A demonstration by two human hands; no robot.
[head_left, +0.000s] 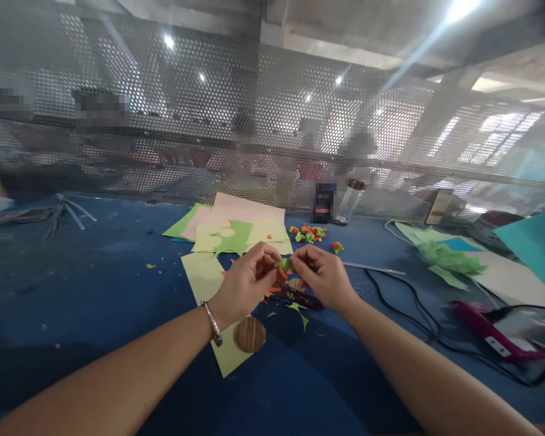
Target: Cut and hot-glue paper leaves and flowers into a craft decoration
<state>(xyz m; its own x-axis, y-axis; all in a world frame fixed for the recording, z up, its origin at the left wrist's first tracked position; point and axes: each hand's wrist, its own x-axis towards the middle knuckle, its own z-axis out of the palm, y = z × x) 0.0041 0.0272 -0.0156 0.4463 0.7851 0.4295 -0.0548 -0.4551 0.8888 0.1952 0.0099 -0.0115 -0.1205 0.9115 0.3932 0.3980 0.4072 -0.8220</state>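
My left hand (247, 281) and my right hand (324, 275) meet over the middle of the blue table, fingers pinched on a small green and orange paper piece (283, 268). Below them lie dark-handled scissors (303, 298), partly hidden by my hands, among green paper scraps (300, 313). A round wooden disc (249, 335) rests on a pale yellow sheet (227, 360) near my left wrist, which wears a silver bracelet. Beyond my hands is a pile of small green and orange paper pieces (307, 233), with one more piece (337, 247) apart on its right.
Stacked pink sheets (249, 207) and a cut green sheet (236, 237) lie behind my left hand. A glass bottle (350, 201) stands by the perforated screen (186, 103). Black cables (404, 303) run to a magenta power strip (495, 333) at right, near more paper (518, 275).
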